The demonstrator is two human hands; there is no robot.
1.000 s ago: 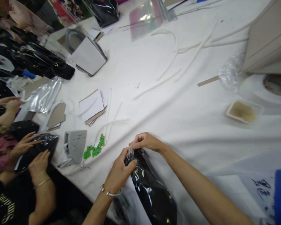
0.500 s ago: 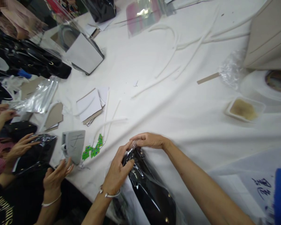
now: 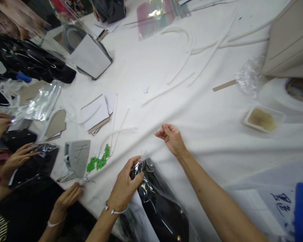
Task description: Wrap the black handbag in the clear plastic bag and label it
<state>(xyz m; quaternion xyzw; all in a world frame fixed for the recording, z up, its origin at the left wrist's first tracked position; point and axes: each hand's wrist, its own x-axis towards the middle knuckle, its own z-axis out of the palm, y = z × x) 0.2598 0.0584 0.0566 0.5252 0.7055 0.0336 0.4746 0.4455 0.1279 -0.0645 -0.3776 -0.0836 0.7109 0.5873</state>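
Closest to the camera, the left hand (image 3: 125,188) is pinching the top edge of a black bag in a clear plastic sleeve (image 3: 161,208), which lies at the near edge of the white tabletop (image 3: 192,111). The right hand (image 3: 172,137) is just past it, loosely curled, holding nothing, apart from the bag. Off to the left there's a grey tape dispenser (image 3: 77,158) and green tags (image 3: 99,162), plus another person's hand (image 3: 65,199) at the edge. Further back: a stack of white cards (image 3: 97,112), white cords (image 3: 181,72), and a small tray (image 3: 263,118) on the right
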